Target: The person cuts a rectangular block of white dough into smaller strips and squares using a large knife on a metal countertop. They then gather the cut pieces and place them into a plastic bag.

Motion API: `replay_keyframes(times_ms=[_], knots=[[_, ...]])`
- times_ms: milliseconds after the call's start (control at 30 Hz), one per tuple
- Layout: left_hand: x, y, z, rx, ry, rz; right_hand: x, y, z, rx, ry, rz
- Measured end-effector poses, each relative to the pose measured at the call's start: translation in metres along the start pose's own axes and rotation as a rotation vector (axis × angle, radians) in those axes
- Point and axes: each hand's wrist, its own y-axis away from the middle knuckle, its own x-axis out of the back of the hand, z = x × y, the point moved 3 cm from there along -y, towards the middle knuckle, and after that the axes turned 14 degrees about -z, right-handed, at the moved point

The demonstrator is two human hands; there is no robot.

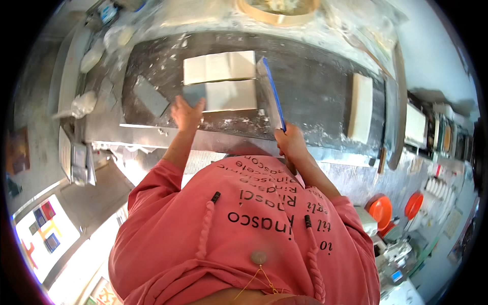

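Observation:
My left hand (188,112) rests with its fingers apart at the left end of the nearer of two pale slabs, over a grey rectangular plate (194,94) on that slab. The nearer slab (230,95) and the farther slab (219,66) lie side by side on a dark work board (305,84). My right hand (291,141) is closed around the handle of a wide-bladed knife (270,91) with a blue strip along one edge. Its blade stands just right of the slabs. Another grey plate (150,95) lies left of my left hand.
A long pale slab (360,108) lies at the board's right end. Light crumbs are scattered over the board. Beyond it stands a round wooden-rimmed container (280,19). Plastic bags (84,103) lie at the left, and a wooden-handled tool (382,160) is at the right edge.

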Motion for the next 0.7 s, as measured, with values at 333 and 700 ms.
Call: replay_keyframes(times_ms=[333, 700], knots=[[-0.082, 0.068, 0.282, -1.083, 0.073, -0.169, 0.134, 0.1, 0.105, 0.324, -0.921, 0.361], [-0.271, 0.096, 0.532, -1.678, -0.593, -0.475, 0.232, 0.199, 0.222, 0.347, -1.028, 0.518]])
